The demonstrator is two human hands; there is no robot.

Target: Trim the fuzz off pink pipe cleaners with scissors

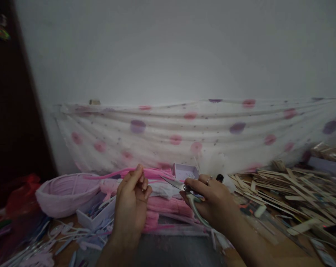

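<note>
My left hand is raised in the middle, its fingers curled and pinched together. Whatever is between the fingertips is too small to make out. My right hand grips a pair of scissors with pale green handles, the blades pointing left toward my left fingertips. Behind both hands lie bright pink fuzzy stems, apparently pipe cleaners. Lighter pink bundles of similar stems sit between the hands, beside a white bundle.
A lilac yarn-like basket and an open box of small items stand left. A small white box with beads is at the back. Many flat wooden sticks pile up right. A dark mat lies in front; a spotted cloth covers the wall.
</note>
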